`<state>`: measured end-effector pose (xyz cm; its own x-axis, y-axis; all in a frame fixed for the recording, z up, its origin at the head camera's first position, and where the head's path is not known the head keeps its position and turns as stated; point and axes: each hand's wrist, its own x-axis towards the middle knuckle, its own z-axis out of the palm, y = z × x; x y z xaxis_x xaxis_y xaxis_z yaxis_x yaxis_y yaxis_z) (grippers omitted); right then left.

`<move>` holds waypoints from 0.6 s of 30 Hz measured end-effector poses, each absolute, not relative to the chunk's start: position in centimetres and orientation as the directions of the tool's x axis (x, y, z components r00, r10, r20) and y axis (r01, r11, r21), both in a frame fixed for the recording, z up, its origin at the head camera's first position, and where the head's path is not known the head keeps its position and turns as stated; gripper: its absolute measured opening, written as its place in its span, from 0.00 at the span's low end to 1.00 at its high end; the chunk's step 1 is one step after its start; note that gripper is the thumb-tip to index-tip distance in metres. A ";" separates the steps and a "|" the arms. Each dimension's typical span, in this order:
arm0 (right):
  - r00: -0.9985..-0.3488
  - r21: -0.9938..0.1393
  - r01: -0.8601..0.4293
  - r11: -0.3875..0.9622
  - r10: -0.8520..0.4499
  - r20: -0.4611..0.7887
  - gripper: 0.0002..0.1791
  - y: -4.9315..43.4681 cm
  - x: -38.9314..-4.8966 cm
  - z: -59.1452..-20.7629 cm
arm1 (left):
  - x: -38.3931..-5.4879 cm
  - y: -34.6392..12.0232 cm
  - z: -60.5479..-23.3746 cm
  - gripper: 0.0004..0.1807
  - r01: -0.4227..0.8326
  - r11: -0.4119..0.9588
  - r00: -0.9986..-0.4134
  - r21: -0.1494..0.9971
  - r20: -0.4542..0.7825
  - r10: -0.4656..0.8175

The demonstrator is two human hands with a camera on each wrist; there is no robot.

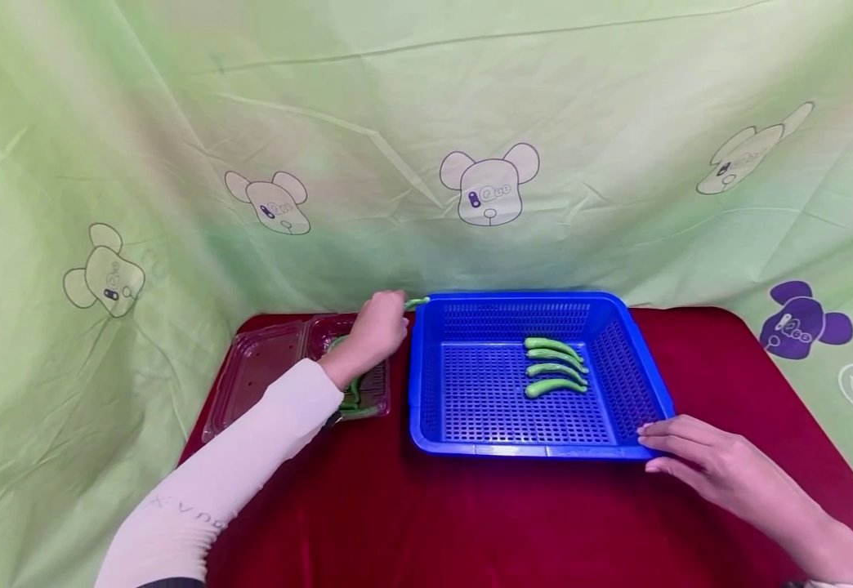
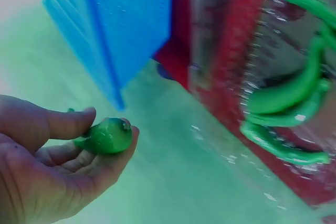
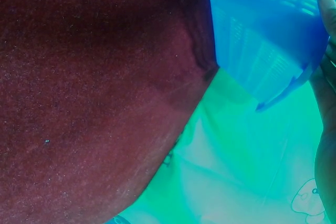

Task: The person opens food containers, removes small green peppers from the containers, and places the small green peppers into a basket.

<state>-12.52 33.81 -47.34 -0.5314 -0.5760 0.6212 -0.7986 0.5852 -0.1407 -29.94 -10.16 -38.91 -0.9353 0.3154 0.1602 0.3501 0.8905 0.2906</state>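
Observation:
My left hand [image 1: 373,331] pinches a long green pepper [image 2: 110,136] between thumb and fingers, its rounded end facing the left wrist camera. In the head view this hand is raised beside the far left corner of a blue plastic basket [image 1: 533,450], with the pepper's tip overlapping the rim. Several green peppers [image 1: 555,367] lie in a row on the basket's floor, toward its right side. My right hand [image 1: 721,457] grips the basket's rim at the near right corner. Below my left arm, more green peppers [image 2: 286,90] lie in a clear plastic clamshell box [image 1: 309,331], partly hidden.
The box's unfolded lid [image 1: 261,367] lies flat to its left. A dark red cloth [image 1: 485,523] covers the table, whose far edge runs behind the basket. Green printed fabric [image 1: 375,131] hangs close behind and at both sides.

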 end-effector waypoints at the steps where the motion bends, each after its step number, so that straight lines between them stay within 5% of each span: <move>1: -0.535 -0.144 -0.797 0.586 -0.576 0.617 0.28 33.8 -12.5 -47.3 | -29.9 -9.5 -38.7 0.02 0.358 0.885 -0.932 0.298 0.161 0.324; 7: -0.558 -0.150 -0.786 0.600 -0.583 0.591 0.27 33.8 -12.3 -47.1 | -29.8 -4.9 -37.7 0.10 0.428 0.848 -0.903 0.312 0.176 0.391; 18: -0.577 -0.148 -0.775 0.615 -0.591 0.564 0.27 33.6 -12.1 -46.6 | -29.4 2.9 -38.1 0.08 0.507 0.855 -0.860 0.109 0.135 0.492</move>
